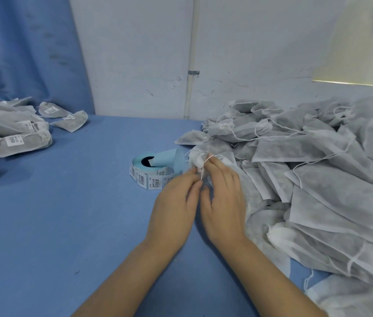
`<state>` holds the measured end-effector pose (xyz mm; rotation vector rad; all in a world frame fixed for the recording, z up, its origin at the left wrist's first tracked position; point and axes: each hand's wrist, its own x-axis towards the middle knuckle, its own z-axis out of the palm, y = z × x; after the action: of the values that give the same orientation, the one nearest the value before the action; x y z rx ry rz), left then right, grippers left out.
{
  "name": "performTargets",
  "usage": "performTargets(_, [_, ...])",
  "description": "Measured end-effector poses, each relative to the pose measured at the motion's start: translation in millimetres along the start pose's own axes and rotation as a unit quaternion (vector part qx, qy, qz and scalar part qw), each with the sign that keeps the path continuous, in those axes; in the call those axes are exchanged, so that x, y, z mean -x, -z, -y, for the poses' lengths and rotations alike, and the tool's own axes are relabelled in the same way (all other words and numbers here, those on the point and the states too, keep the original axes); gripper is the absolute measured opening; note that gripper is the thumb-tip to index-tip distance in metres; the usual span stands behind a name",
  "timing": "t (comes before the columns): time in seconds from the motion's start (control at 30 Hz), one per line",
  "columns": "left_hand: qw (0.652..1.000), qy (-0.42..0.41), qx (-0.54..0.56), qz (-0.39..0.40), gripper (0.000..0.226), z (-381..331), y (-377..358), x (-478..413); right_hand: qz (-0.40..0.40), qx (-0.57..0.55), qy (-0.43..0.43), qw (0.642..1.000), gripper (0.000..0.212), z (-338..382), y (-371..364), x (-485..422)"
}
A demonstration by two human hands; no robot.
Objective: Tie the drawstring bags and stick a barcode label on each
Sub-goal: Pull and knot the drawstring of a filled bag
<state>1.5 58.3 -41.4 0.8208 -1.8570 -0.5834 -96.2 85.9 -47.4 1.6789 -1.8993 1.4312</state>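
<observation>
The gathered drawstring bag (195, 160) sat just right of the label roll (151, 173) on the blue desk (66, 213). The right hand (223, 202) pinched its white drawstring (204, 167) at the neck; the left hand (174, 209) pinched the string's lower end. Untied bags (306, 168) were heaped further right of the roll, labelled bags (16, 133) far left.

Label roll (150, 173): barcode stickers on blue backing, flat, centre.
Gathered bag (195, 160): white, neck bunched, cord (204, 164) looped round it, just right of the label roll.
Untied bags (318, 170): loose heap, right.
Labelled bags (24, 139): tied, piled left.
</observation>
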Motion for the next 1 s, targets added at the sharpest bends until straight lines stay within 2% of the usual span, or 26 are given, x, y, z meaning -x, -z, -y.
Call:
performTargets(0.1, [0.989,0.073,0.129,0.013,0.015,-7.1,-1.2,-2.0,-0.022,-0.037,0.004,0.999,0.051,0.1,0.0,-0.5])
performTargets(0.17, [0.979,0.108,0.167,0.03,0.016,-9.0,-1.4,-1.9,-0.017,-0.049,-0.002,0.999,0.05,-1.7,-0.3,-1.1])
performTargets(0.23, [0.993,0.08,0.081,0.018,0.014,-7.1,-1.0,0.5,-0.009,-0.048,-0.003,0.999,0.047,-3.3,-0.6,-1.0])
performTargets(0.27, [0.999,0.035,-0.011,-0.01,0.013,-5.7,0.5,1.4,-0.009,-0.044,-0.001,0.999,0.044,-3.8,-0.8,-0.9])
performTargets(0.33, [0.984,-0.069,-0.154,-0.051,0.015,-4.4,4.7,1.1,-0.01,-0.042,0.001,0.999,0.045,-4.1,-0.9,-1.0])
performTargets(0.4, [0.98,-0.114,-0.163,-0.029,0.02,-1.2,5.1,0.0,-0.013,-0.043,0.006,0.999,0.049,-5.3,-0.7,-1.1])
performTargets(0.5, [0.996,-0.053,-0.069,0.025,0.022,0.5,2.4,1.6,-0.028,-0.069,-0.007,0.997,0.043,-7.6,0.4,-1.4])
performTargets(0.63, [0.997,-0.017,0.063,0.035,0.016,-1.0,-2.7,5.1,-0.085,-0.142,-0.039,0.985,0.027,-7.9,-0.3,-1.8])
performTargets(0.73, [0.978,0.084,0.187,0.043,0.017,-2.6,-4.9,3.8,-0.089,-0.213,-0.097,0.968,0.023,-10.0,-0.4,-0.9])
performTargets(0.83, [0.946,0.164,0.28,0.025,0.019,-3.1,-5.4,1.3,-0.051,-0.313,-0.19,0.929,0.023,-12.7,-2.1,-1.1])
performTargets(1.0, [0.925,0.224,0.306,-0.018,0.017,3.9,-0.8,-2.2,-0.011,-0.415,-0.252,0.874,0.021,-11.2,-5.0,-4.7])
